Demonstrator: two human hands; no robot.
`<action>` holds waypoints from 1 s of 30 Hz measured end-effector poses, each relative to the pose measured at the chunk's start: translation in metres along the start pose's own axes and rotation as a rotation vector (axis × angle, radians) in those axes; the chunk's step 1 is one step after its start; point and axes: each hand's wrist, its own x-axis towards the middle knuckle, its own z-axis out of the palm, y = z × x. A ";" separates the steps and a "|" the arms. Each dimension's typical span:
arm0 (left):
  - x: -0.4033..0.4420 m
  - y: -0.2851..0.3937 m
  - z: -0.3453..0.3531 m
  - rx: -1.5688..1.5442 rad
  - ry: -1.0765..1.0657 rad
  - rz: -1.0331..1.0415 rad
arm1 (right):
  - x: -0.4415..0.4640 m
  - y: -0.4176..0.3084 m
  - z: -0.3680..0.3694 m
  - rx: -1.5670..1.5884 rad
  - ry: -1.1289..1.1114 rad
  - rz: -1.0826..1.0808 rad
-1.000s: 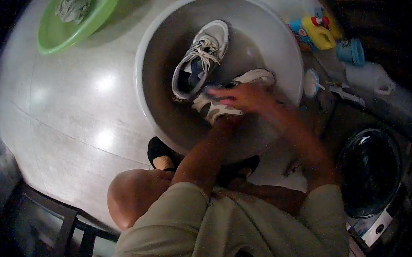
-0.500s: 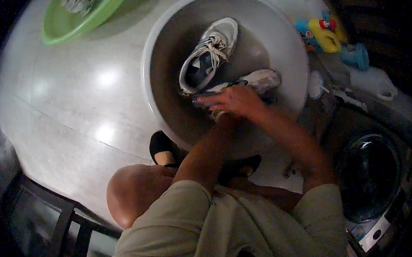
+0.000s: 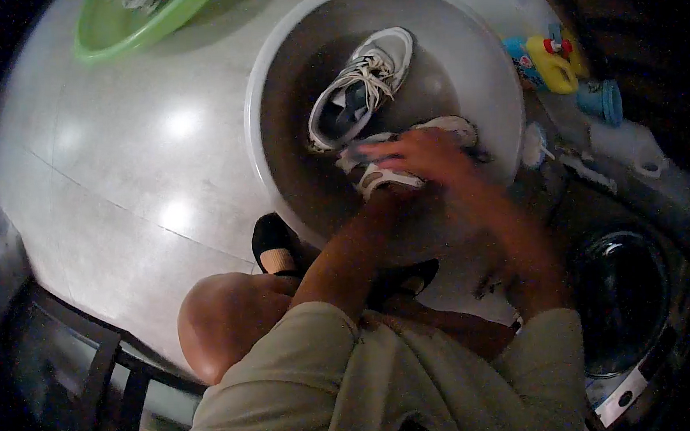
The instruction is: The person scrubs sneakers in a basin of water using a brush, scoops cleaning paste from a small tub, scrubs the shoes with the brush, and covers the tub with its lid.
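A: What is changing at the right hand (image 3: pixel 431 152)?

B: It is blurring as it is drawing back over the near shoe (image 3: pixel 390 180), and compared with half a second ago it is uncovering more of the white upper

A: And what is that meaning for the work in hand?

B: The hand seems to be passing to and fro across the upper, so the rubbing is apparently carrying on; a dark object (image 3: pixel 369 150) is showing at the fingertips, too unclear to name

A: How is each grip looking?

B: The right fingers are stretching out beside the dark object, but the blur is hiding whether they are closing on it. The left hand (image 3: pixel 400 196) is reaching in at the near shoe and mostly hiding there, so its grip is impossible to tell

A: Where are the shoes lying?

B: The near shoe is lying inside the large pale basin (image 3: pixel 495 98), under the right hand. The far shoe (image 3: pixel 368 85) is resting just beyond it, opening upward; whether the two are touching is not showing clearly

A: What else is differing from the earlier frame?

B: The pale basin is sitting slightly further right and higher in view, and the green basin (image 3: pixel 102 45) is slipping further past the top edge. The far shoe is keeping its place inside the pale basin, so the head camera is probably turning
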 end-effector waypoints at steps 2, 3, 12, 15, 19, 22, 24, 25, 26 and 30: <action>0.002 0.001 0.000 -0.018 -0.001 0.004 | -0.029 0.039 -0.013 0.183 0.085 -0.042; 0.003 0.004 0.001 -0.023 -0.004 0.009 | -0.031 0.043 -0.014 0.281 0.130 -0.061; 0.005 0.013 -0.001 -0.073 -0.025 0.032 | 0.021 -0.014 0.009 0.104 0.090 -0.096; 0.006 0.012 0.000 -0.092 -0.038 0.034 | -0.005 0.025 -0.005 0.165 0.049 0.104; 0.003 0.012 -0.002 -0.118 -0.053 0.038 | -0.038 0.057 -0.005 0.416 0.260 0.418; -0.002 0.012 -0.006 -0.133 -0.067 0.045 | -0.045 0.065 0.012 0.435 0.485 0.425; -0.003 0.012 -0.007 -0.144 -0.084 0.047 | -0.043 0.064 0.019 0.444 0.524 0.438; -0.003 0.013 -0.006 -0.151 -0.095 0.055 | -0.040 0.060 0.020 0.447 0.562 0.440; -0.003 0.015 -0.007 -0.160 -0.104 0.062 | -0.039 0.057 0.020 0.447 0.569 0.441; -0.005 0.026 -0.011 -0.205 -0.146 0.095 | -0.031 0.066 0.033 0.496 0.684 0.649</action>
